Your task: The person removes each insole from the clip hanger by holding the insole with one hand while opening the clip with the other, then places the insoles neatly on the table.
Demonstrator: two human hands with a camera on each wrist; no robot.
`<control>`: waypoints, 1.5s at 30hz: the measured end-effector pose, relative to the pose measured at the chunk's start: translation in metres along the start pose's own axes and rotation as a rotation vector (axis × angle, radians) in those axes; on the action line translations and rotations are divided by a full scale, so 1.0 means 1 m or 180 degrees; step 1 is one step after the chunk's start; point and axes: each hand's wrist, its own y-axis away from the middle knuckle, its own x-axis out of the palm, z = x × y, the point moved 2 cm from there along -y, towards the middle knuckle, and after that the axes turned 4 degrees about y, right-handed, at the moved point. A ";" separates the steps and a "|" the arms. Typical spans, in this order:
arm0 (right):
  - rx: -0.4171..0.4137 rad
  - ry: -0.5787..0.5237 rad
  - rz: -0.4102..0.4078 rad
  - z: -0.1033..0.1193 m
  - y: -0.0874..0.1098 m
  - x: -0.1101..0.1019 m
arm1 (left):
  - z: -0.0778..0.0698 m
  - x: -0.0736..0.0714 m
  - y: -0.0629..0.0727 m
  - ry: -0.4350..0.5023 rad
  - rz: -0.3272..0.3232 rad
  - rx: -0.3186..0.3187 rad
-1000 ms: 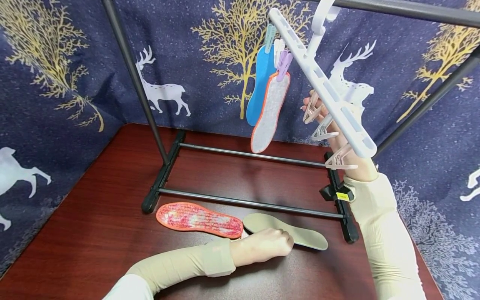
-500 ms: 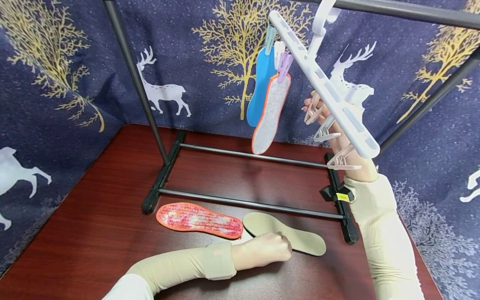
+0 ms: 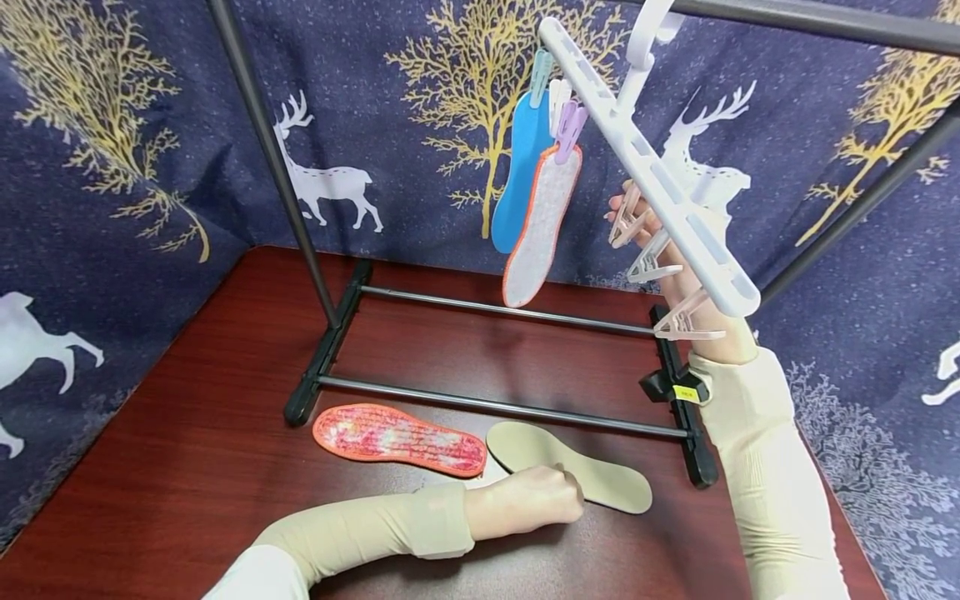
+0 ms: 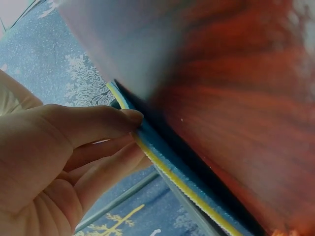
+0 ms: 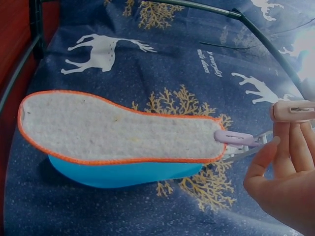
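My left hand is low over the table at a beige insole. In the left wrist view its thumb and fingers pinch the insole's edge, which shows blue and yellow layers. My right hand is raised behind a white hanger, by a pale pink clothespin. Its fingers reach up at the clothespin, thumb apart from it; whether they touch is unclear. From the hanger's far end hang a blue insole and a grey, orange-edged insole, under a purple clothespin.
A red-and-white patterned insole lies flat left of the beige one. Around the table's back part stands a black metal rack, whose top bar bears the hanger. More clothespins dangle at the near end. A dark blue patterned cloth hangs behind.
The beige insole's right end has shifted slightly left and toward me, along with a slight move of my left hand. My right hand stays by the clothespin; the hanger swayed a little.
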 end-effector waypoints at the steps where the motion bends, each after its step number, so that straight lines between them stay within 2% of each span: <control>1: -0.0019 -0.0023 0.0068 0.001 -0.001 0.004 | 0.000 0.000 0.000 -0.0004 -0.0002 -0.0004; 2: -0.0041 -0.0016 0.0091 0.003 -0.001 0.009 | -0.001 0.001 0.000 -0.0005 -0.0006 -0.0012; 5: -0.0023 -0.0057 0.0010 -0.007 0.001 -0.018 | -0.001 0.001 0.000 0.0014 0.0018 -0.0025; 6: -0.0010 -0.0071 0.0054 -0.011 0.001 -0.029 | 0.000 0.000 0.000 0.0029 0.0028 -0.0020; 9: -0.0014 -0.0041 0.0013 -0.020 0.003 -0.057 | 0.002 -0.001 0.000 0.0232 0.0153 -0.0024; 11: -0.0038 -0.0091 0.0027 -0.013 0.002 -0.036 | 0.006 -0.003 0.000 0.0473 0.0277 -0.0036; 15: -0.0090 -0.0097 -0.0096 0.001 0.000 0.011 | 0.017 -0.008 0.000 0.1199 0.0595 -0.0182; 17: -0.0109 -0.0018 -0.0129 0.005 0.000 0.022 | 0.023 -0.010 0.001 0.1521 0.0699 -0.0243; 19: -0.0073 -0.0013 -0.0259 0.007 0.000 0.028 | 0.028 -0.012 0.001 0.1735 0.0765 -0.0271; 20: -0.0047 -0.0060 -0.0245 0.008 0.000 0.029 | 0.031 -0.012 0.002 0.1813 0.0783 -0.0270; 21: -0.0051 -0.0096 -0.0223 0.007 0.000 0.027 | 0.034 -0.013 0.002 0.1838 0.0789 -0.0261; 22: -0.0052 -0.0040 -0.0352 0.008 0.000 0.029 | 0.036 -0.013 0.003 0.1854 0.0782 -0.0257; 23: -0.0083 -0.0106 -0.0258 0.008 0.000 0.028 | 0.039 -0.013 0.004 0.1859 0.0768 -0.0253; 25: -0.0065 0.0037 -0.0528 0.012 0.003 0.038 | 0.044 -0.012 0.006 0.1900 0.0725 -0.0277; 26: -0.0084 0.0097 -0.0578 0.014 0.005 0.042 | 0.047 -0.012 0.007 0.1954 0.0697 -0.0290; 30: -0.0019 0.0530 -0.1047 0.028 0.011 0.076 | 0.060 -0.012 0.012 0.2136 0.0566 -0.0383; 33: -0.0023 0.0631 -0.1058 0.034 0.011 0.094 | 0.072 -0.015 0.016 0.2207 0.0499 -0.0450; 35: -0.0011 0.0580 -0.1014 0.037 0.010 0.100 | 0.080 -0.017 0.020 0.2333 0.0491 -0.0524; 40: 0.0011 0.0526 -0.0930 0.040 0.011 0.108 | 0.101 -0.024 0.030 0.2513 0.0464 -0.0789; 45: -0.0182 0.0713 -0.0924 0.044 0.019 0.113 | 0.123 -0.030 0.038 0.2641 0.0363 -0.1055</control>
